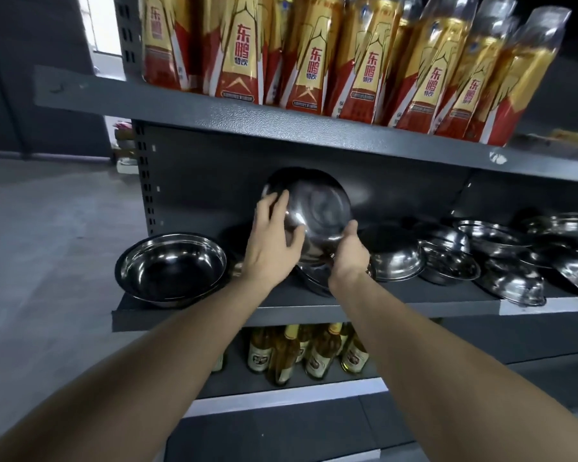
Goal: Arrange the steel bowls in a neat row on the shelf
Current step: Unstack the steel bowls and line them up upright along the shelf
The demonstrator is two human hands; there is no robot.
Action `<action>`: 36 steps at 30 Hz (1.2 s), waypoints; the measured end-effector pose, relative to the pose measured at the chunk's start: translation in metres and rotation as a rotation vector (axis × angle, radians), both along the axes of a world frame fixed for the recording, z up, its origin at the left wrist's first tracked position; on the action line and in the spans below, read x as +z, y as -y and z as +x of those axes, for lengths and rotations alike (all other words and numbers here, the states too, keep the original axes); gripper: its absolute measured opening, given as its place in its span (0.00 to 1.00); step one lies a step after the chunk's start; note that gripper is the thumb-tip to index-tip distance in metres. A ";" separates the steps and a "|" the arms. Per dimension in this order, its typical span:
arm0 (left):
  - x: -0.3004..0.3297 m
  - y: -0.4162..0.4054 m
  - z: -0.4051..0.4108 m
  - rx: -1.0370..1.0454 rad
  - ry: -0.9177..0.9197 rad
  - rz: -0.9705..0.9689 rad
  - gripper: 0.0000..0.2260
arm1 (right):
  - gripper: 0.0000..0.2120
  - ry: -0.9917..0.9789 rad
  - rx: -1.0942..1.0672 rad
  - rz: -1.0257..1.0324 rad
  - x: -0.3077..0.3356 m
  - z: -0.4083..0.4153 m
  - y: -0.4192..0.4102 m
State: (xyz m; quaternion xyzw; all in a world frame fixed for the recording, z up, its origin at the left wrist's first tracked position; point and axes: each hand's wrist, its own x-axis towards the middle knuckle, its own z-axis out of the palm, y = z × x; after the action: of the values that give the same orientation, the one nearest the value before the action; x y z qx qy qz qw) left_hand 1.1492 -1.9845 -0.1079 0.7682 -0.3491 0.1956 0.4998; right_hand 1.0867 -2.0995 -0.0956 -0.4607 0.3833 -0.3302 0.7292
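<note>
Bare shelf shows just right of the upright bowl, partly taken by the tilted bowl held over another. Further right, heaped bowls crowd it. The upper shelf closes overhead.

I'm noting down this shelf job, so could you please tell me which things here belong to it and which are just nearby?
Part of the job: held bowl, left hand, right hand, upright bowl, jumbled bowls, middle shelf.
Just nearby: drink bottles above, glass bottles below.

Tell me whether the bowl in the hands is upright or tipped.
Tipped: the held bowl is lifted above the shelf, with its inside facing the camera.
</note>
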 end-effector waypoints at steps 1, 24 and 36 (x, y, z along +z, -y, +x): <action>0.000 -0.003 -0.003 -0.012 0.043 0.012 0.30 | 0.34 0.010 0.020 0.016 -0.001 -0.001 -0.001; -0.003 0.030 0.035 0.142 -0.729 -0.075 0.17 | 0.14 -0.223 0.128 -0.160 -0.002 -0.006 0.059; -0.006 0.009 0.042 0.299 -0.296 0.638 0.26 | 0.10 -0.249 0.173 -0.002 -0.013 -0.019 0.092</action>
State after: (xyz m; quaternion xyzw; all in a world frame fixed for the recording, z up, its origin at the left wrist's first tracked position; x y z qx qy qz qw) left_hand 1.1911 -1.9932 -0.1140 0.9475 -0.2007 0.0351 0.2466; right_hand 1.0680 -2.1919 -0.1087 -0.5302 0.4293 -0.2071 0.7012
